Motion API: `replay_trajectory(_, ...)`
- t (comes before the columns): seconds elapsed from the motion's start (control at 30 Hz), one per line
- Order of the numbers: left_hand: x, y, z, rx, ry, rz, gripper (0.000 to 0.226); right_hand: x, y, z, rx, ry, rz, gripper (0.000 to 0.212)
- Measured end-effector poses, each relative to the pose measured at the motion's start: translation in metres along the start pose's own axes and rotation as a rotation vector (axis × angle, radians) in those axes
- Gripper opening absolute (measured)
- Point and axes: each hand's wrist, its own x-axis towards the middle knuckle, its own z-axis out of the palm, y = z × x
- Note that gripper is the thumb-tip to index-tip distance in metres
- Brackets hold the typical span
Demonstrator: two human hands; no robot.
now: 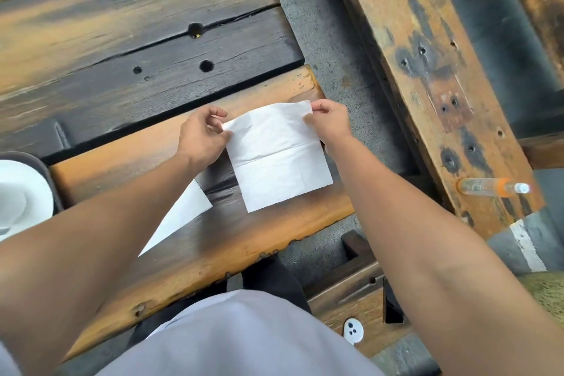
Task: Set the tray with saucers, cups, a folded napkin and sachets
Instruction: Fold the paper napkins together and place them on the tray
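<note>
Left hand [203,139] and right hand [328,122] pinch the napkin's [282,162] far corners above the table [122,159]; a second napkin [186,207] lies beside it, a white saucer [21,192] at the left.

view: head cam only — wide-angle, no second view to overlap
aim: steeply down and forward over the desk [128,162]
range: close — forearms fill lower frame, own torso at bottom edge
</note>
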Motion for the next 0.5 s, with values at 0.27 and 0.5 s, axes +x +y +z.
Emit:
replay_trajectory(0.27,-0.029,-0.007,-0.007,0.090,-0.035,0.118,0.019,-0.017,0.008,-0.024,0.046,-0.022,-0.055,0.019)
replay_trajectory(0.5,-0.059,-0.015,-0.002,0.057,-0.071,0.179,0.020,-0.035,0.020,-0.035,0.025,-0.051,-0.035,0.026)
